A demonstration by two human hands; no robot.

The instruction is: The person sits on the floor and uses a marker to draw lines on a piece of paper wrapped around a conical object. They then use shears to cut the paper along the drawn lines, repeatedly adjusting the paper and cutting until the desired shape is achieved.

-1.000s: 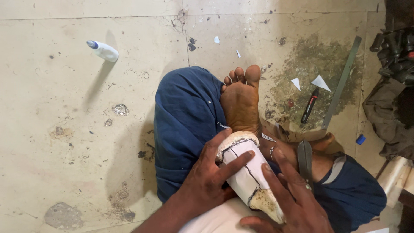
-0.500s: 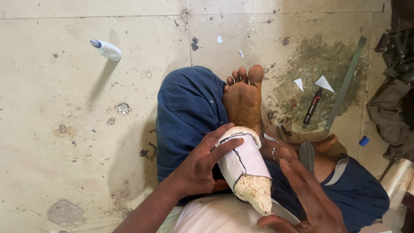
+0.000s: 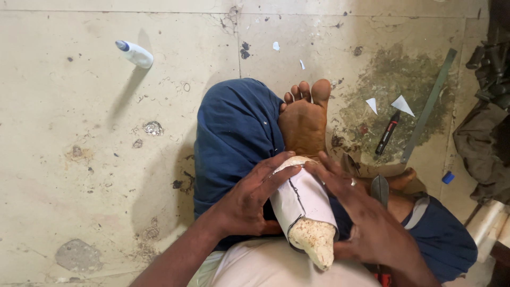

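Both hands are working on one thing: a pale, foot-shaped form [image 3: 305, 212] that we are holding in our lap, between our blue-clad legs [image 3: 234, 133]. Most of its upper part is already covered in white sheet with a dark line drawn on it; the rough, cream-coloured narrow end nearest us is still showing bare, so we are judging the covering well along but unfinished. Our left hand [image 3: 247, 199] is cupping the form's left side, fingers spread and pressing flat on the white covering. Our right hand [image 3: 366, 223] is flanking the right side, fingers stretched toward the top edge, touching it there; neither hand is pinching anything. On the floor [image 3: 79, 159] beyond our bare foot [image 3: 304, 119] a marker [image 3: 387, 133], a long ruler [image 3: 429, 103], white offcuts [image 3: 402, 105] and a small bottle [image 3: 135, 53] are lying well apart from the hands.
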